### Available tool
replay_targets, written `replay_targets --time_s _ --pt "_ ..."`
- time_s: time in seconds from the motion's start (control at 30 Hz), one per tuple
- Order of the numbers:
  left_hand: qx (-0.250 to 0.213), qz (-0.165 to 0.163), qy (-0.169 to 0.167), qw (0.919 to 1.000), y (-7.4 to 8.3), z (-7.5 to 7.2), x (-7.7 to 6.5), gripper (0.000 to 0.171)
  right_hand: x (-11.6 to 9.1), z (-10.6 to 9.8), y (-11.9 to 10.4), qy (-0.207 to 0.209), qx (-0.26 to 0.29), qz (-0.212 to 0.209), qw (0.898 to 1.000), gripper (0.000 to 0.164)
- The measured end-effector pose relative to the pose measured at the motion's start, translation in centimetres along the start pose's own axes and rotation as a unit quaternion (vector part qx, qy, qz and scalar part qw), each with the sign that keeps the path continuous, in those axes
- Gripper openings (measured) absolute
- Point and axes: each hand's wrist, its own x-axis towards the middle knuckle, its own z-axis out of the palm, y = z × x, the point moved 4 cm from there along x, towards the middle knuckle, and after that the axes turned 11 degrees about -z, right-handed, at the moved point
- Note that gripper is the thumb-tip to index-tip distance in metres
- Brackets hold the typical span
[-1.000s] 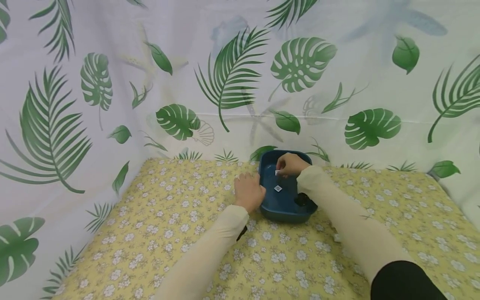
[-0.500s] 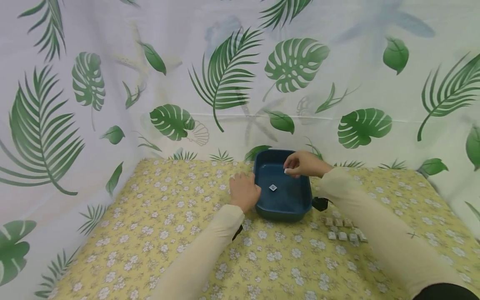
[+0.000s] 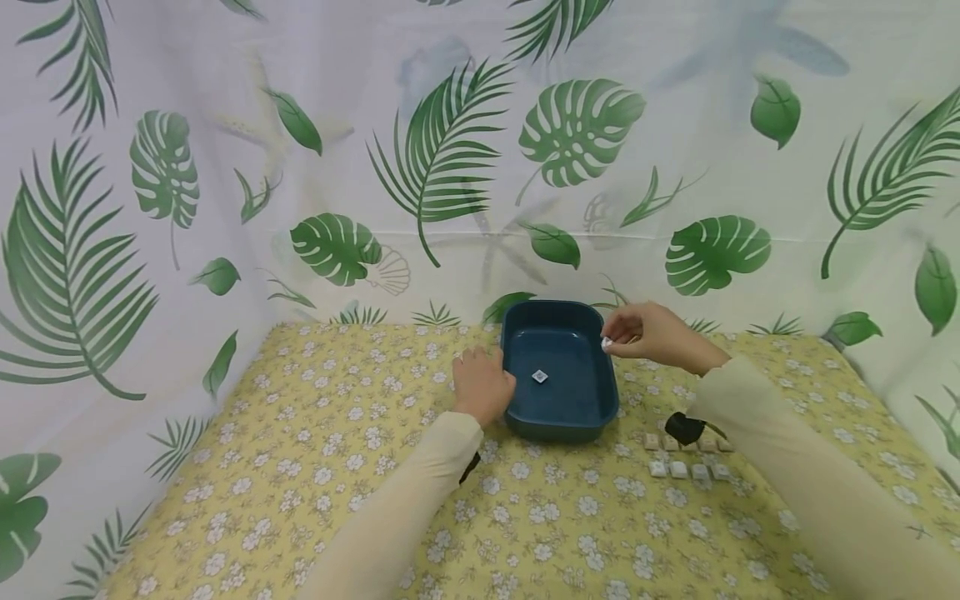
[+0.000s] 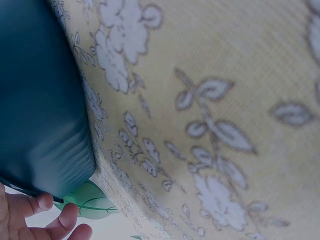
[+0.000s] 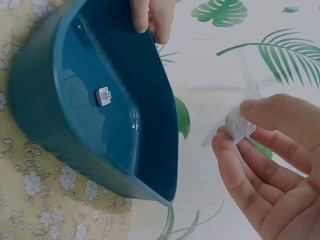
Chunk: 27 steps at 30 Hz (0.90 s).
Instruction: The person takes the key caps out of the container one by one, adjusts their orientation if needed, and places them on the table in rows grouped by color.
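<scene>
A blue plastic basin (image 3: 558,392) stands on the tablecloth. My left hand (image 3: 482,387) grips its left rim, one digit over the inside wall, as the right wrist view shows. On the basin floor one white keycap (image 3: 540,377) lies upside down, its stem visible in the right wrist view. Just beyond the right rim, my right hand (image 3: 647,335) pinches another white keycap (image 5: 238,124) between thumb and fingers, above the table. Right of the basin sit two short rows of keycaps, beige ones (image 3: 652,442) behind white ones (image 3: 678,470).
A yellow floral tablecloth (image 3: 337,483) covers the table. A white curtain with green leaves (image 3: 450,275) hangs close behind the basin and along the left side. The black wrist camera (image 3: 685,427) on my right arm partly covers the beige row.
My right hand has lifted out of the basin and moved right past its rim, still pinching the keycap. The rows of keycaps have come into view. My left hand keeps its grip.
</scene>
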Motion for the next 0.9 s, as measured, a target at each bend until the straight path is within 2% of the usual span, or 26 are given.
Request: replay_targets --time_s 0.33,0.53,0.77,0.9 --pt "-0.011 0.0 -0.003 0.9999 -0.1 -0.1 -0.2 0.036 -2.8 -0.2 0.8 0.031 0.051 0.019 0.998 0.019" --pt "-0.012 0.0 0.006 0.9999 0.0 -0.1 -0.3 0.035 -3.8 -0.3 1.6 0.03 0.078 0.024 0.996 0.025" --pt "-0.004 0.001 0.013 0.9999 0.0 0.0 -0.2 0.036 -4.5 -0.3 2.3 0.026 0.138 0.04 0.989 0.031" --pt "-0.003 0.001 0.017 0.9999 -0.1 0.2 -0.1 0.035 -4.8 -0.2 2.5 0.026 0.145 0.049 0.988 0.031"
